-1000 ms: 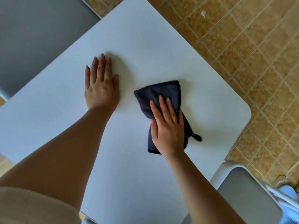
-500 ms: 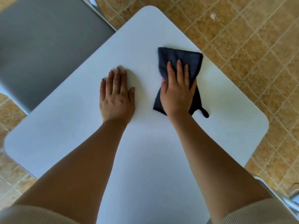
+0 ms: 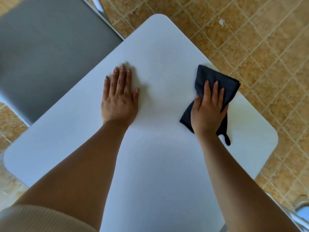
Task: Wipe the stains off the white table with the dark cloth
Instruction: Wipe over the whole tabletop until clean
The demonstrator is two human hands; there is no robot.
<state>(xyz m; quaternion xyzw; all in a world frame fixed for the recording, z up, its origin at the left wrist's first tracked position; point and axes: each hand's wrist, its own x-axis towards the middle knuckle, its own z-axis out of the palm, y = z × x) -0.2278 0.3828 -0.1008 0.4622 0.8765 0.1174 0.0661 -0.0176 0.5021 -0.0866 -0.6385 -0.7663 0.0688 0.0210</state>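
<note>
The white table (image 3: 160, 52) fills the middle of the view, its far corner pointing away from me. A folded dark cloth (image 3: 217, 79) lies at the table's right edge, one corner hanging past it, with a small loop trailing toward me. My right hand (image 3: 208, 111) presses flat on the cloth, fingers spread over it. My left hand (image 3: 119, 97) rests palm down on the bare tabletop, well left of the cloth, holding nothing. I see no clear stains on the surface.
A grey chair seat (image 3: 50, 52) stands at the table's left side. Tan tiled floor (image 3: 260, 39) lies beyond and to the right. Part of another chair (image 3: 301, 215) shows at the lower right corner.
My right hand has slid the cloth away from me and then rightward to the table's right edge. My left hand has stayed flat on the table.
</note>
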